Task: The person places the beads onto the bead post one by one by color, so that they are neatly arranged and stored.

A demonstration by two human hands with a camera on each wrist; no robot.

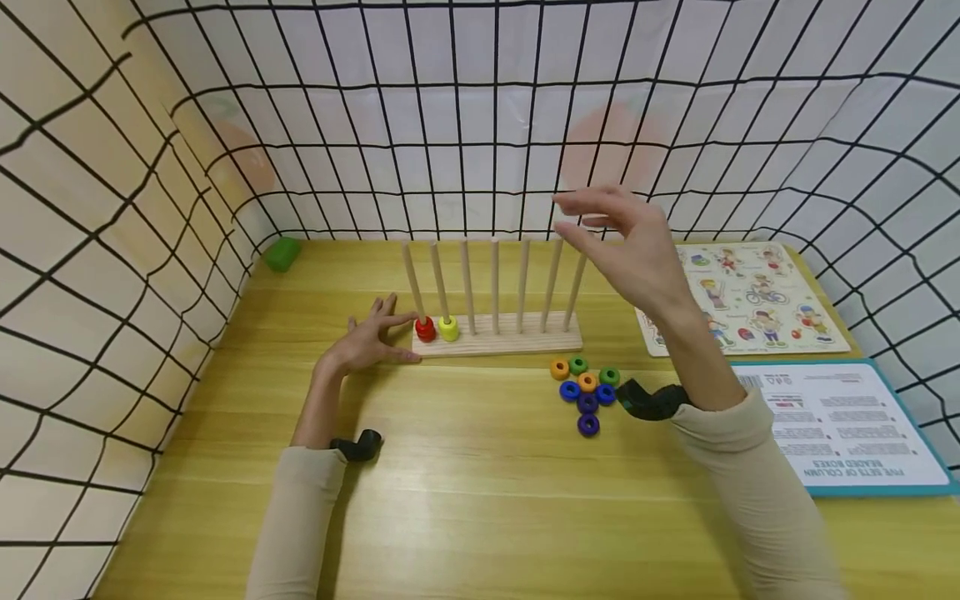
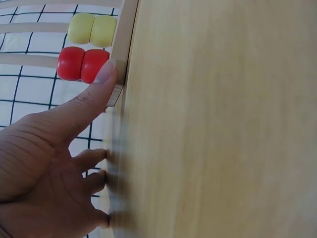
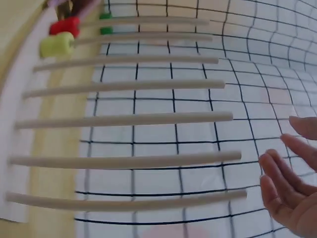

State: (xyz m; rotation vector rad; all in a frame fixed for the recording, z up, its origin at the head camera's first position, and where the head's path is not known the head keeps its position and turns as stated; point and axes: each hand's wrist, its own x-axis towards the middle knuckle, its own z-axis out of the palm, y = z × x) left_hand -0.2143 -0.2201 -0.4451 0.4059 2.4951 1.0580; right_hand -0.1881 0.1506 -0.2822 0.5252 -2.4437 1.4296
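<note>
A wooden peg rack (image 1: 517,342) with several upright pegs stands on the table. Two red beads (image 2: 81,64) are stacked on its leftmost peg, and two yellow beads (image 2: 92,29) sit on the peg beside it. My left hand (image 1: 367,337) spreads its fingers at the rack's left end; the thumb touches the base near the red beads, and other fingertips rest on the table. Raised over the right-hand pegs, my right hand (image 1: 626,242) has loosely bent fingers with a gap to the thumb. Nothing shows between them in the right wrist view (image 3: 292,183).
Loose orange (image 1: 559,369), green (image 1: 609,377), blue (image 1: 569,391) and purple beads (image 1: 588,425) lie in front of the rack's right end. A picture board (image 1: 750,292) and a blue-edged printed box (image 1: 847,425) lie at right. A green block (image 1: 282,254) sits far left; black netting surrounds the table.
</note>
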